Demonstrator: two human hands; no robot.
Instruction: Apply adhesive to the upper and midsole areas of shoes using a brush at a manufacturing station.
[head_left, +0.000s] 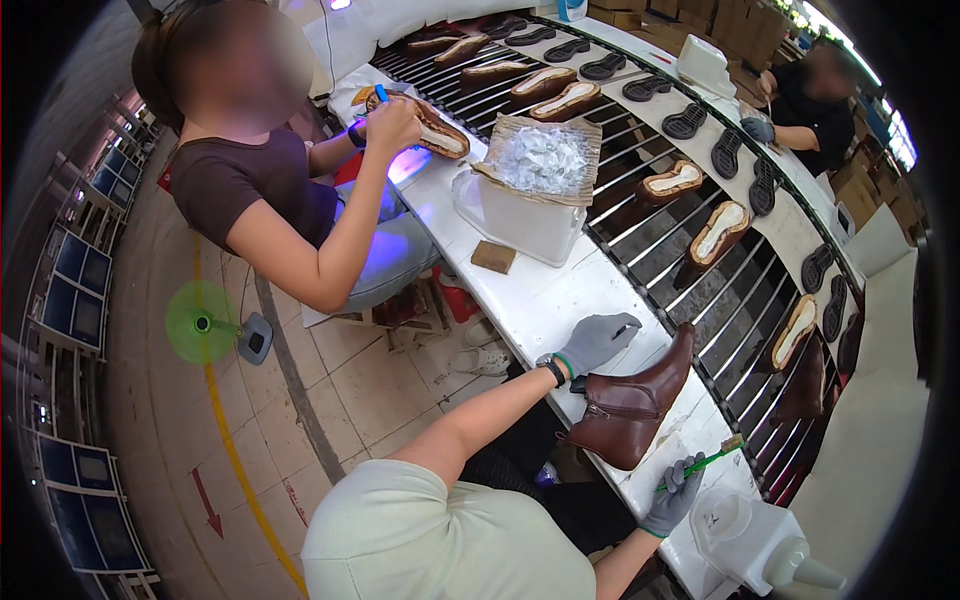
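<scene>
A brown leather ankle boot (640, 400) with a side zipper lies tilted on its side on the white table, toe pointing away. Beside its shaft, my left hand (598, 345) in a grey glove hovers over or rests on the tabletop, its fingers curled together; what is inside them, if anything, is hidden. My right hand (674, 497), also gloved, is closed around the green handle of a small brush (692, 468). The brush's yellowish bristle end points up and right, apart from the boot. Near that hand stands a white plastic container (735, 530) with a round opening.
A roller conveyor (665, 245) carries upturned boots along the table, with dark soles (685, 122) on its far ledge. Crumpled white material (540, 158) tops a white box; a brown block (493, 257) lies nearby. A co-worker at left handles a shoe (440, 133); another person works across.
</scene>
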